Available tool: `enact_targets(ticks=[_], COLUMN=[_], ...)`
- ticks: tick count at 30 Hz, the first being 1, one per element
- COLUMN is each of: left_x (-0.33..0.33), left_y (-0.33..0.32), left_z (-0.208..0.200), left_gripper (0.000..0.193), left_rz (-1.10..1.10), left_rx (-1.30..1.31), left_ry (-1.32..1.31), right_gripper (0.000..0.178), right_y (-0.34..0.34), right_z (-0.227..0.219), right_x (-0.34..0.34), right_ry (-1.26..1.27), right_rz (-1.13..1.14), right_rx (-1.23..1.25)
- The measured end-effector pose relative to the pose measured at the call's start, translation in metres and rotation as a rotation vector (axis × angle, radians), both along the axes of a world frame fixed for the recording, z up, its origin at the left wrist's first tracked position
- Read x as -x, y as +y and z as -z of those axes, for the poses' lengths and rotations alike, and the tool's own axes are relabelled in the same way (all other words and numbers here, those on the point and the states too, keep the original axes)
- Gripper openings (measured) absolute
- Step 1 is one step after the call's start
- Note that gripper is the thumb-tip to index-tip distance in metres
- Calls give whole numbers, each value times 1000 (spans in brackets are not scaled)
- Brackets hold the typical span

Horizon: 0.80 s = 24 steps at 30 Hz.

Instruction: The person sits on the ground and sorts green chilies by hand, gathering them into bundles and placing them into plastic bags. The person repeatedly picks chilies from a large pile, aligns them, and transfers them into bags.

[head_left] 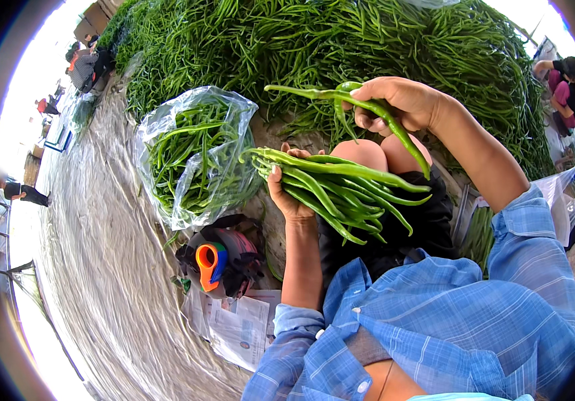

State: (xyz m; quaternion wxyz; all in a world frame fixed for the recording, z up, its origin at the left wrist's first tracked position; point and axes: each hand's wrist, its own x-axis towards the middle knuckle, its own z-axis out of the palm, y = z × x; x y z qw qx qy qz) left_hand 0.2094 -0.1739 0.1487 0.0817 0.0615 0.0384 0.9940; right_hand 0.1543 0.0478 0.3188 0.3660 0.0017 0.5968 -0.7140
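A bunch of long green chili peppers (348,188) lies in my left hand (289,194), whose fingers and thumb wrap round its stem end. The pepper tips fan out to the right above my lap. Higher up and to the right, my right hand (394,103) pinches a few more green chili peppers (314,93). One of these curves down toward the bunch, and another points left. The two hands are apart. Just left of my left hand stands a clear plastic bag (224,107) filled with green chili peppers (187,157).
A large heap of green chili peppers (301,40) spreads across the far side. A dark bag (241,250) with an orange and blue ring-shaped object (208,266) sits at my left, beside papers (241,327). Wrinkled sheeting (107,267) covers the ground. Other people sit at both sides.
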Motion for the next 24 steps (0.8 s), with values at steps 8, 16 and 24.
enact_targets(ticks=[8,16,24], left_x=[3,7,-2], left_y=[-7,-3,-8], left_z=[11,13,33], left_gripper=[54,49,46], left_rz=[-26,2,58], left_rx=[110,106,14], left_ry=[-72,-19,-73], right_gripper=[23,35,34], right_y=[24,-31,-37], right_z=[15,85,116], right_x=[23,22,6], right_ry=[68,675,956], right_rz=[105,-76,-98], right_rx=[43,-828,-979])
